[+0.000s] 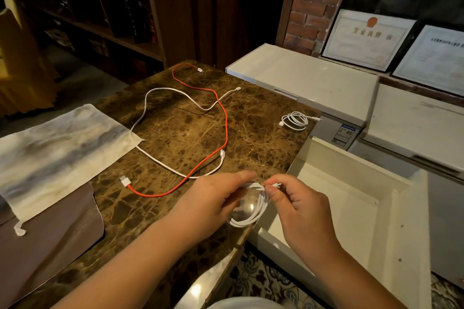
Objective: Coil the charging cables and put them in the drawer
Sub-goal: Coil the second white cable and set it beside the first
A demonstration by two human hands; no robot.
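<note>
My left hand (213, 198) grips a white cable coil (253, 216) at its top, the loops hanging over the table's near right corner. My right hand (298, 208) pinches the free plug end of that coil beside the left fingers. A red cable (226, 130) lies uncoiled across the brown marble table (175, 133), its white plug near the cloth. A loose white cable (140, 118) crosses it. Another coiled white cable (295, 120) rests at the table's far right edge. The open white drawer (351, 208) stands to the right of my hands.
A pale cloth bag (50, 153) lies on the table's left side over a brown mat (50, 233). White chest units (313, 75) sit behind the drawer, with framed certificates (366, 37) against the brick wall. Dark bookshelves (100, 7) stand at the back left.
</note>
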